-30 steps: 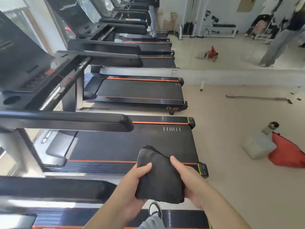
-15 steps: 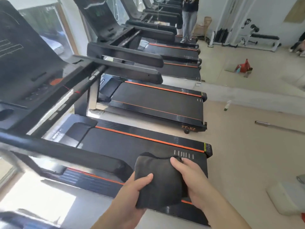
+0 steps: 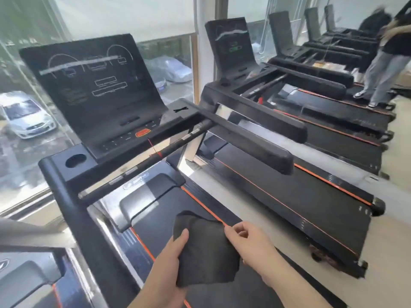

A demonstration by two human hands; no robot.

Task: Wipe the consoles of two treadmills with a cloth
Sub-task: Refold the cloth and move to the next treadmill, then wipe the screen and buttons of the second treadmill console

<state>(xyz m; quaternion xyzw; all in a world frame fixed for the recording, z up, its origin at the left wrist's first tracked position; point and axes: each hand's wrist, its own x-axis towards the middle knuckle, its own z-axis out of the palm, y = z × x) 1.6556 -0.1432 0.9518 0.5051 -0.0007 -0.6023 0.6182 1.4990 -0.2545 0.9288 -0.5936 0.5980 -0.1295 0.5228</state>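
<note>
The cloth [image 3: 204,247], dark and crumpled, is held low in the head view, below and a little right of the near console [image 3: 95,90] and well apart from it. It hangs over the belt [image 3: 224,285] of that console's treadmill, touching neither the console nor the handrail [image 3: 255,143] that runs out from the console's right side.

The left hand [image 3: 169,263] grips the cloth's left edge, its thumb laid across the top of the fabric and the other fingers hidden beneath. The right hand [image 3: 251,247] sits against the cloth's right edge with its fingers curled; its thumb tip meets the upper right corner of the cloth, but I cannot tell whether it pinches the fabric or only touches it.

The console is a dark tilted panel with faint outlined shapes and a pale streak across its upper part. An orange button [image 3: 142,132] sits at its lower edge. To the console's right stands a second console [image 3: 231,45] on the next treadmill. Behind and left of the near console is a window [image 3: 26,63], with a white car [image 3: 24,116] outside. Far right of the console, a person [image 3: 382,63] stands on a farther treadmill.
</note>
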